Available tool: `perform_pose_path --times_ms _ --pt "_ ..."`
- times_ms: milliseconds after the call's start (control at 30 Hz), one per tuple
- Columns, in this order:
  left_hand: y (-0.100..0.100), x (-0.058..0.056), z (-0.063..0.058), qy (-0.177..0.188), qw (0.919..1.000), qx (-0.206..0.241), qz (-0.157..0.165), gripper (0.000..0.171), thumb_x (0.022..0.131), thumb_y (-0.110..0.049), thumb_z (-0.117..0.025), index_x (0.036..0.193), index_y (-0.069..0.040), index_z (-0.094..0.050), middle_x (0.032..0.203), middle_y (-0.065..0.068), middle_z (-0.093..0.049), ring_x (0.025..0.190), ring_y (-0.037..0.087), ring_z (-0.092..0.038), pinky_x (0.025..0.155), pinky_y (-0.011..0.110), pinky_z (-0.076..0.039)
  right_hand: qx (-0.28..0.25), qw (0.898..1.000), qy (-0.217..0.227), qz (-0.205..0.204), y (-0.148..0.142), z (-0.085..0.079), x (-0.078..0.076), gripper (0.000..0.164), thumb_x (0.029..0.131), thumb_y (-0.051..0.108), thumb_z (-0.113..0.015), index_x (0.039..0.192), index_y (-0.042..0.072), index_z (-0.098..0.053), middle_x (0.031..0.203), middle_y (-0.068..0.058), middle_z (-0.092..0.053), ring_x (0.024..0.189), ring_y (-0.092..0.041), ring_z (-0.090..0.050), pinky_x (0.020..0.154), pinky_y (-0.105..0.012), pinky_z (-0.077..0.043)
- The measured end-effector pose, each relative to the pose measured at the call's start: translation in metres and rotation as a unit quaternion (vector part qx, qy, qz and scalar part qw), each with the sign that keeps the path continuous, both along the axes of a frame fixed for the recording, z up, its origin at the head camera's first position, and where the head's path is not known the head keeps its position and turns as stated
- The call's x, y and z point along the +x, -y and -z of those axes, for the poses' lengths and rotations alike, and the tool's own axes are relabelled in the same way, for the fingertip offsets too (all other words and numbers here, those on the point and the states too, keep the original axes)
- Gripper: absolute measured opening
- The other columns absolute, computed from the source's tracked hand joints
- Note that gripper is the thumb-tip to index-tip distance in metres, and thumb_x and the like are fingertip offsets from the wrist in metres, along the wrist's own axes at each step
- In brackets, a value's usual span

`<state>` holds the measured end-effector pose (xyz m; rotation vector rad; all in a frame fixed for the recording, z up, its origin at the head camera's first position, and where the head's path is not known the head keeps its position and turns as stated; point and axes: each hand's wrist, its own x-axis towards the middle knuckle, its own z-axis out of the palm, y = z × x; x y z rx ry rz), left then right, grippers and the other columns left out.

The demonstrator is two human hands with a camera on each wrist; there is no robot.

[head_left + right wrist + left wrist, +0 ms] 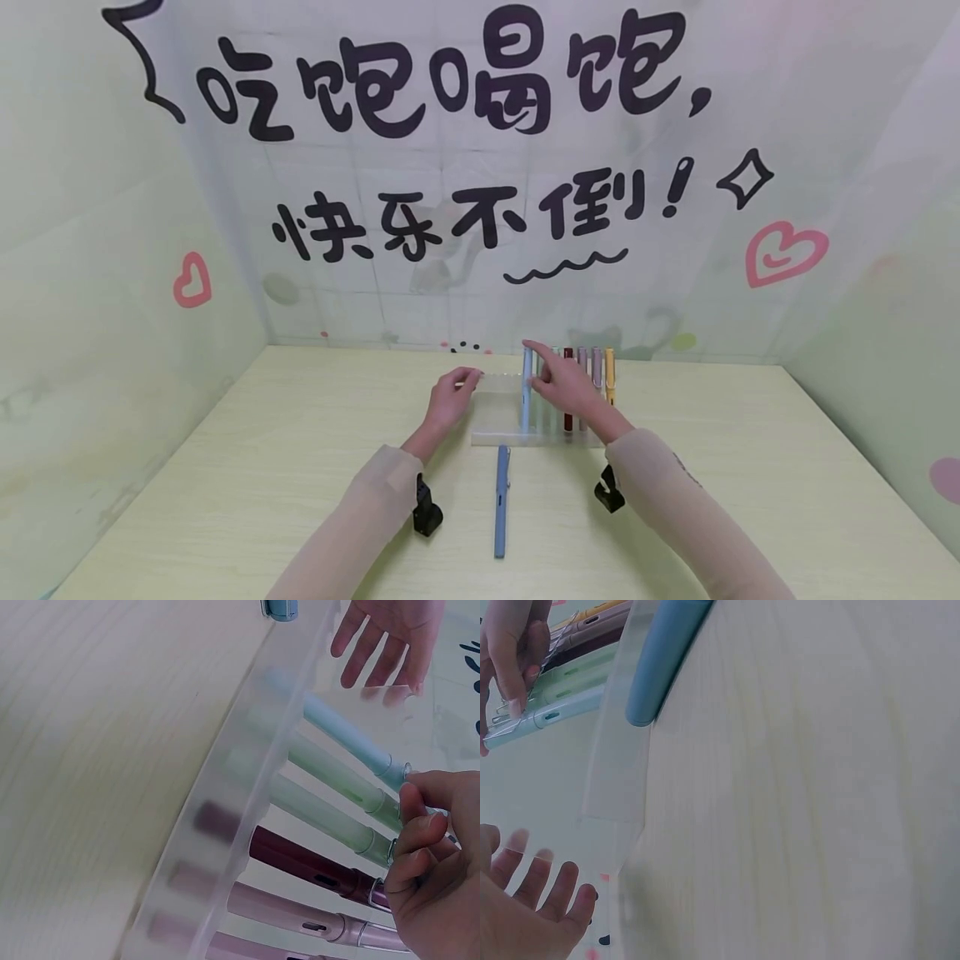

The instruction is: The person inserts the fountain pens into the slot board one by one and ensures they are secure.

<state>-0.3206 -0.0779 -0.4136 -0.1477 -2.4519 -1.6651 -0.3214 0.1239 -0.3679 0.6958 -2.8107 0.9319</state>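
A clear pen stand [497,438] stands at the back of the table, with several capped pens upright in it. My right hand [566,385] pinches the light blue pen [527,404] near its cap end, index finger at the very top and thumb lower down. In the right wrist view the lower end of that light blue pen [345,739] reaches the frosted ledge [225,802]. My left hand [452,396] grips the stand's upper left corner, its fingertips showing through the clear panel in the left wrist view. In front of the stand lies a darker blue pen [502,504].
Right of the light blue pen stand green pens [330,769], a dark red pen [300,862], mauve pens [285,907] and a yellow pen [610,371]. A printed cloth wall [480,317] rises behind the table [337,417].
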Motion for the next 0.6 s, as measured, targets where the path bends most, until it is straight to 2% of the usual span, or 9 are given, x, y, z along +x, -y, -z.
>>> perform_pose_path --times_ms 600 --pt "-0.0006 -0.0017 0.0012 0.006 1.0000 -0.001 -0.004 0.029 0.096 -0.024 -0.048 0.106 0.000 -0.063 0.102 0.013 -0.062 0.095 0.026 -0.058 0.081 0.036 -0.048 0.001 1.000 0.008 0.010 0.0019 0.0004 -0.0018 0.060 0.088 0.012 -0.061 0.141 0.012 -0.033 0.060 0.000 -0.049 0.050 -0.014 -0.042 0.048 -0.027 -0.038"
